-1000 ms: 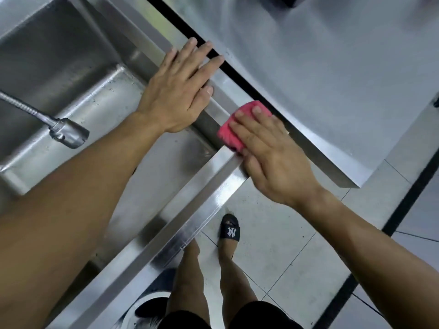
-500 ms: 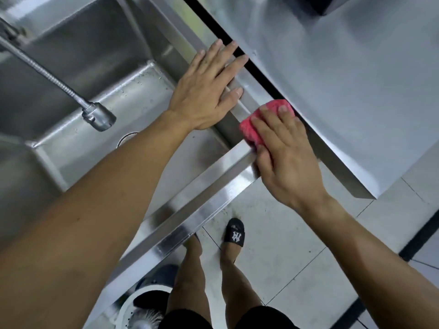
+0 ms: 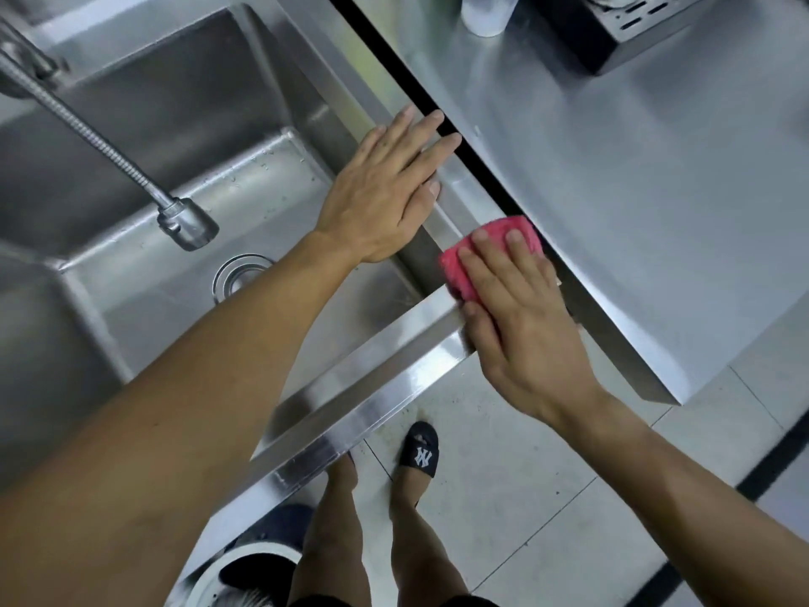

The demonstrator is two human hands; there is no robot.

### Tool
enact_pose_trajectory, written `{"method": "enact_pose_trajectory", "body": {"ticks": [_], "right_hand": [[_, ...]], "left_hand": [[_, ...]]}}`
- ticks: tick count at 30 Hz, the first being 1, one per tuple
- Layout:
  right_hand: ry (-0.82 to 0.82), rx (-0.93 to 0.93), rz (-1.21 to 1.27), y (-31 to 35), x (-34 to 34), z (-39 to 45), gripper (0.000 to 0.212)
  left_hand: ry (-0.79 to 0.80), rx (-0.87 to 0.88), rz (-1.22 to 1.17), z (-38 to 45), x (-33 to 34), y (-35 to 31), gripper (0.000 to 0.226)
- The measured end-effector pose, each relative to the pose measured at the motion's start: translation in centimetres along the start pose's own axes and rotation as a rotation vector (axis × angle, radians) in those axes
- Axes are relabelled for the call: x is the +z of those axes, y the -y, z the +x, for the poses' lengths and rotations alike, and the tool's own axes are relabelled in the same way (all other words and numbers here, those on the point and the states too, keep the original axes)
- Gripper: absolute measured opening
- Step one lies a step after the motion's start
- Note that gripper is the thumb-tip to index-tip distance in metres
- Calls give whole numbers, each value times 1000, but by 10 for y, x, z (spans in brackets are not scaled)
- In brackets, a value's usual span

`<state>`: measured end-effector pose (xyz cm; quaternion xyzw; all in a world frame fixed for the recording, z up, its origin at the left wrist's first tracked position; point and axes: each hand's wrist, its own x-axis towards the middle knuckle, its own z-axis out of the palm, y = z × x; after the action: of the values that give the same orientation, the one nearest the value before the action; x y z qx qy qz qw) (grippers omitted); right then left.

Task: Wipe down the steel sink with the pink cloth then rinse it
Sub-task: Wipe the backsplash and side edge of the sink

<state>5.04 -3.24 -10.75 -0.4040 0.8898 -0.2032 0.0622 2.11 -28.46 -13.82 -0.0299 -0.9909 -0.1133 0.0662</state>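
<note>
- Pale floor tiles [image 3: 525, 497] fill the bottom of the frame, with the person's legs and a black slipper [image 3: 419, 449] on them; a white round thing at the bottom edge is too cut off to name.
- Steel comes next: the front rim of the sink [image 3: 363, 387] runs as a bright band from lower left up to the middle right of the frame, and meets the side rim at a corner.
- At that corner lies the pink cloth [image 3: 464, 265], folded small, its long side following the side rim, which heads up and left across the frame.
- The right hand [image 3: 525, 317] lies flat on the cloth, fingers straight and pressing it down, the fingertips pointing up the frame; it covers most of the cloth.
- The left hand [image 3: 385, 190] rests just beyond, palm down on the same side rim, fingers straight and holding nothing. The hands are apart, and the right one is nearer the cloth.
- My guess is that the wipe will go along the rim, where the left hand stands in the way.
- Left of the hands, the basin drops away, with a drain [image 3: 238, 273] and a tap [image 3: 184, 221] hanging over it.
- Farthest, at upper right, is the counter [image 3: 634, 190], parted from the sink by a dark gap.
</note>
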Motion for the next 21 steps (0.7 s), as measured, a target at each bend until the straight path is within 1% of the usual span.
{"method": "enact_pose_trajectory", "body": {"ticks": [3,5,7,9,11,13,15,16,18,19,20,21], "right_hand": [[119,-221,15,-17,-12,-9,51],[108,-259,3,-28,-20,10,47],[52,-179,70,-25,-21,36,41],[34,-14,145,-11,-21,64,35],[8,136,270,10,-31,93,30],[-24,219,514,36,-42,121,25],[2,271,803,65,-38,142,27],[61,320,1021,78,-32,150,29],[273,481,1457,99,-12,158,32],[403,557,1577,107,-2,160,31],[543,592,1624,116,7,161,28],[666,583,1623,122,18,163,26]], "left_hand": [[8,-5,10,0,-1,-2,56],[15,-10,4,-1,-2,-3,57],[24,-9,-19,-4,-6,-2,57],[43,-21,-90,-19,-14,1,58],[70,-77,-193,-48,-21,8,58],[61,-217,-272,-88,-27,19,53],[50,-446,-378,-129,-35,35,44],[63,-568,-420,-148,-41,45,40],[87,-751,-435,-182,-51,70,36],[68,-813,-420,-197,-56,84,35],[21,-875,-412,-210,-61,100,34],[-52,-935,-423,-220,-67,115,33]]}}
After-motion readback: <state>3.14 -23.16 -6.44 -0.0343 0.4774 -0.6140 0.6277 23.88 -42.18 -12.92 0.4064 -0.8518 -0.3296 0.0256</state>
